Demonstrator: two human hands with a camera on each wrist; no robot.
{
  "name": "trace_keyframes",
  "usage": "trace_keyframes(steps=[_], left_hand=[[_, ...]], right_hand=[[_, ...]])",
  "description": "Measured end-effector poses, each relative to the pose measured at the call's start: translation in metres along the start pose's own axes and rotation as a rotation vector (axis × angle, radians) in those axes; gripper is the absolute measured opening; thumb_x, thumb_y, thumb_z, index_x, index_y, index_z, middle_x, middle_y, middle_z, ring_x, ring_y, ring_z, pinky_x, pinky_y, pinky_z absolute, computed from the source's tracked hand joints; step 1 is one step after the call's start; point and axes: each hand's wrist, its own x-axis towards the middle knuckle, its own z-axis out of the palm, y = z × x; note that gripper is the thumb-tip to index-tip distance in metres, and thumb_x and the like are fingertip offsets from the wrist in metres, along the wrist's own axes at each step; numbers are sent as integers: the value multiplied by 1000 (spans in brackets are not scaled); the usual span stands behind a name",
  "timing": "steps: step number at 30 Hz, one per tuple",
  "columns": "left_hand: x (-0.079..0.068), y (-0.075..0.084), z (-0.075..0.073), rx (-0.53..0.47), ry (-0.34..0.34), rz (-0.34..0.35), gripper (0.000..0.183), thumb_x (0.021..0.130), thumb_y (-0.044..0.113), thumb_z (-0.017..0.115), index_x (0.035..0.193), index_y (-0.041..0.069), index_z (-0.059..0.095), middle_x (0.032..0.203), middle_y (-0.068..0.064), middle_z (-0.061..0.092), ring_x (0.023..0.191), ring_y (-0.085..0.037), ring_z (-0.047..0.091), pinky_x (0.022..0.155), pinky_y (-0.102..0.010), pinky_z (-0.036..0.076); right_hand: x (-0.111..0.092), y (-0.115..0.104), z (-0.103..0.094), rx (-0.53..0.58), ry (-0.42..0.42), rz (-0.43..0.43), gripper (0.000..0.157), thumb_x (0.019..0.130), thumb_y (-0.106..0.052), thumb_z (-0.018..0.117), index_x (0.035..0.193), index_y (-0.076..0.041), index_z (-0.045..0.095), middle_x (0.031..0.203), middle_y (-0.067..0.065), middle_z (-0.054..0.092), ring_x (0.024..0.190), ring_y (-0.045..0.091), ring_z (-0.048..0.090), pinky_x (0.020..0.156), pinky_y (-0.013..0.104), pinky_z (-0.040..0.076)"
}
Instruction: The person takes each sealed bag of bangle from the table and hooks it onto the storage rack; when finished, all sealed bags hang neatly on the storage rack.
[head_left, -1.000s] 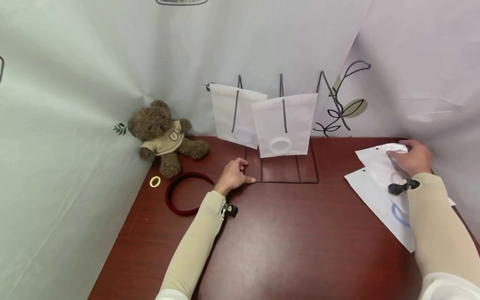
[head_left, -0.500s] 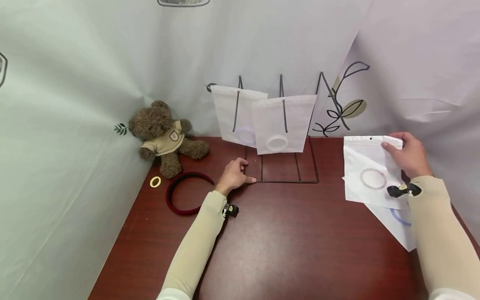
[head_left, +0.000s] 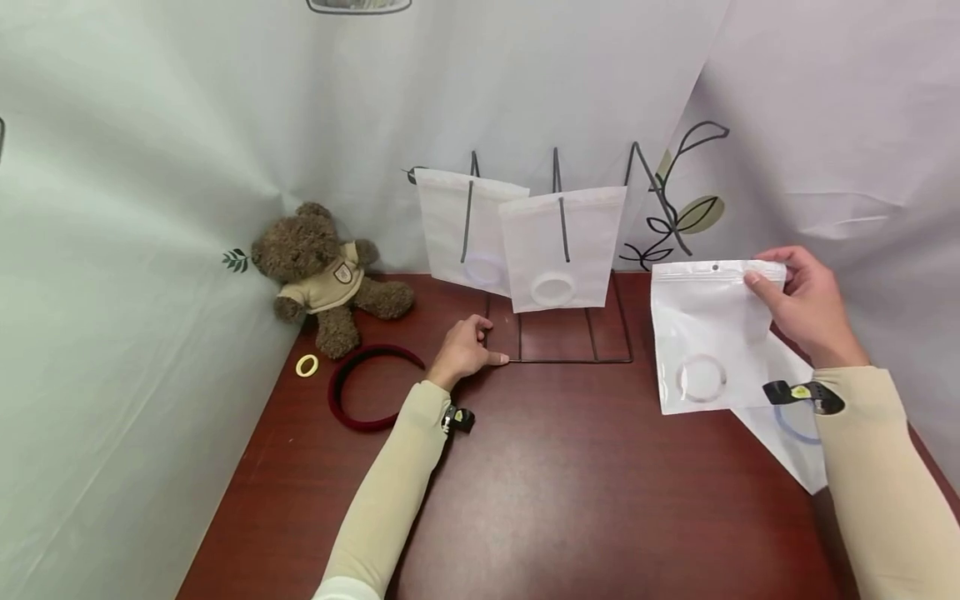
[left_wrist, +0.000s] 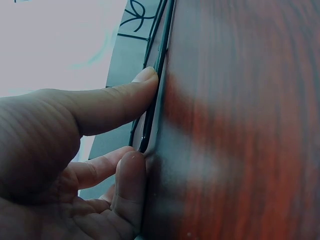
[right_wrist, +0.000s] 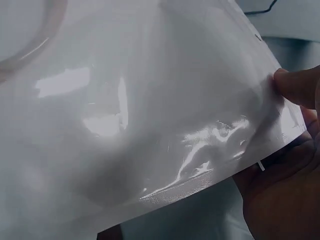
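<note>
My right hand point(head_left: 810, 308) pinches the upper right corner of a white zip bag point(head_left: 720, 325) with a punched hole at its top. A pale pinkish ring point(head_left: 726, 379) shows through the bag's lower part. In the right wrist view the glossy bag point(right_wrist: 165, 100) fills most of the picture, thumb on its edge. My left hand point(head_left: 463, 348) grips the front left corner of a black wire display rack point(head_left: 570, 361). The left wrist view has the thumb on the rack's wire point(left_wrist: 161, 60) and fingers curled at its corner. Two white bags point(head_left: 457, 237) point(head_left: 570, 242) hang from the rack's hooks.
Another white bag with a blue ring point(head_left: 797, 422) lies on the table under my right forearm. A dark red headband point(head_left: 335, 396), a small yellow ring point(head_left: 307, 366) and a teddy bear point(head_left: 330, 279) sit at left. White sheeting point(head_left: 555, 75) walls the table's back and sides.
My right hand has lifted the zip bag off the bag beneath it and carried it left, turning it more upright. The left hand stays on the rack's corner.
</note>
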Motion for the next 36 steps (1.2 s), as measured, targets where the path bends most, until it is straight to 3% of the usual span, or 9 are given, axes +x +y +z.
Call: trace_keyframes(steps=[3, 9, 13, 16, 19, 23, 31, 36], left_hand=[[0, -1, -1, 0, -2, 0, 69, 78, 25, 97, 137, 11, 63, 117, -10, 58, 106, -28, 53, 95, -42, 46], [1, -1, -1, -5, -5, 1, 69, 78, 25, 97, 137, 13, 63, 116, -9, 57, 105, -28, 53, 94, -42, 45], [1, -1, 1, -7, 0, 3, 68, 78, 26, 97, 136, 13, 63, 114, -8, 56, 103, -28, 52, 93, -42, 44], [1, -2, 2, -4, 3, 0, 68, 78, 26, 97, 136, 13, 63, 113, -8, 56, 102, -28, 52, 92, -42, 44], [1, -3, 1, 3, 6, -1, 68, 78, 26, 97, 136, 13, 64, 113, -8, 56, 102, -27, 52, 92, -41, 44], [0, -3, 0, 2, 5, -4, 68, 78, 26, 97, 136, 13, 63, 114, -8, 56, 102, -27, 52, 93, -41, 44], [-1, -2, 0, 5, 1, -1, 67, 80, 25, 96, 137, 12, 63, 116, -9, 56, 104, -27, 52, 94, -42, 44], [-2, -1, 0, -1, 2, 2, 68, 79, 25, 96, 137, 12, 63, 115, -9, 56, 103, -27, 52, 93, -42, 44]], right_hand=[[-9, -15, 1, 116, -4, -32, 26, 96, 1, 72, 115, -16, 69, 79, -19, 71, 64, -2, 62, 55, 15, 48], [-26, -41, 3, 471, -19, -102, 24, 91, 12, 72, 111, -1, 68, 79, 0, 74, 64, 5, 70, 52, 17, 54], [-35, -54, 4, 560, -22, -167, 26, 90, 18, 69, 112, 4, 67, 79, 4, 74, 65, 9, 73, 51, 20, 56], [-40, -64, 9, 599, -20, -254, 29, 87, 23, 65, 112, 9, 67, 77, 6, 72, 58, 11, 69, 46, 17, 50], [-42, -76, 16, 614, -11, -347, 30, 85, 26, 62, 114, 16, 64, 75, 7, 71, 52, 11, 62, 43, 19, 43], [-44, -90, 24, 555, 12, -432, 31, 85, 26, 63, 115, 19, 63, 79, 6, 72, 56, 8, 65, 50, 17, 47], [-40, -101, 34, 422, 85, -446, 28, 87, 19, 68, 115, 15, 66, 83, 0, 74, 61, 3, 69, 58, 13, 52], [-34, -101, 37, 375, 82, -427, 29, 89, 15, 69, 118, 14, 66, 86, -1, 75, 64, 3, 69, 58, 13, 53]])
